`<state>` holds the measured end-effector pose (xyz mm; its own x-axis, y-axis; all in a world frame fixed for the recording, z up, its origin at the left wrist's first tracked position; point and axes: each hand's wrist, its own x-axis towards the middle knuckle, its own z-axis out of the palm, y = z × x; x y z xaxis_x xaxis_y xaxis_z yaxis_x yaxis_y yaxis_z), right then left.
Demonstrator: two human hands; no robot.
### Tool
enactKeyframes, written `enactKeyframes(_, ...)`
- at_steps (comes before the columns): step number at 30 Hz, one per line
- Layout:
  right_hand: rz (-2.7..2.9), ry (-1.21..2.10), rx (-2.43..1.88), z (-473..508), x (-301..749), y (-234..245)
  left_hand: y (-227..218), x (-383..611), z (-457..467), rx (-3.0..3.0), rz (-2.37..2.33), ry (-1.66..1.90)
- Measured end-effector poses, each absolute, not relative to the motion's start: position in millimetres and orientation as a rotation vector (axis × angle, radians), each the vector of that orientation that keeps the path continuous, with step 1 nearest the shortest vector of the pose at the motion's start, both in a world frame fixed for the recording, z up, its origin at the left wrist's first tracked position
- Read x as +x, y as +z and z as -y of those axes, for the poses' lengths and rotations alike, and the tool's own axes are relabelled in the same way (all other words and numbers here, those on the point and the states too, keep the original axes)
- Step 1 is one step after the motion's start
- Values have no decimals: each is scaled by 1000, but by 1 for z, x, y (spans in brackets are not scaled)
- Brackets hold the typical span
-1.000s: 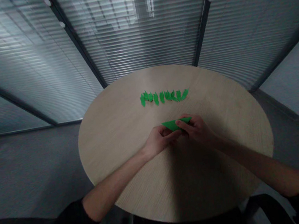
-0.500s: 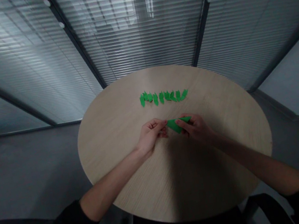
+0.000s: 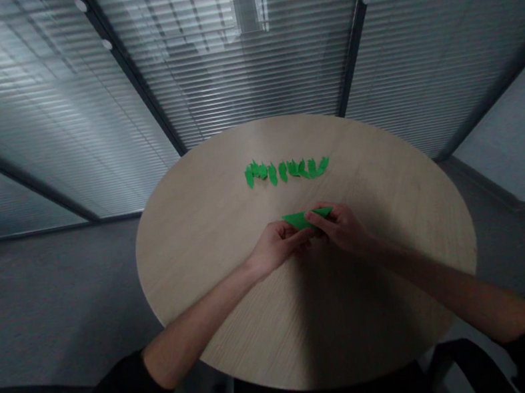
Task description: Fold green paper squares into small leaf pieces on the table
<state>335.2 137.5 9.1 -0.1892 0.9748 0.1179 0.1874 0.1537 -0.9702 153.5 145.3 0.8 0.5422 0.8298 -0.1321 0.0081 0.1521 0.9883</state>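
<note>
from afar, i see left hand (image 3: 279, 246) and right hand (image 3: 348, 227) pinch a green triangle (image 3: 296, 220), this side of the leafy row (image 3: 282, 172); uneven thumb pressure could skew it.

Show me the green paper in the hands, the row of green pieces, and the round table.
Green paper (image 3: 296, 220): head view, flat face, left of its middle.
Row of green pieces (image 3: 282, 171): head view, a piece near its middle.
Round table (image 3: 200, 248): head view, bare top.

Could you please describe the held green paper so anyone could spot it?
On the pale table, find the row of small green pieces. Closer in, the left hand and right hand hold the green paper; its long straight edge sets it apart from those pieces.
</note>
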Motion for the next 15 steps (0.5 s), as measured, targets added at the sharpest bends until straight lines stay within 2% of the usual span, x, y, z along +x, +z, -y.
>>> enactKeyframes(7,1553,1147,-1159,-138,336,6,2,153,-146,1332,-791,672)
enactKeyframes(15,1526,1147,-1189,-140,339,7,1,154,-143,1252,-855,797)
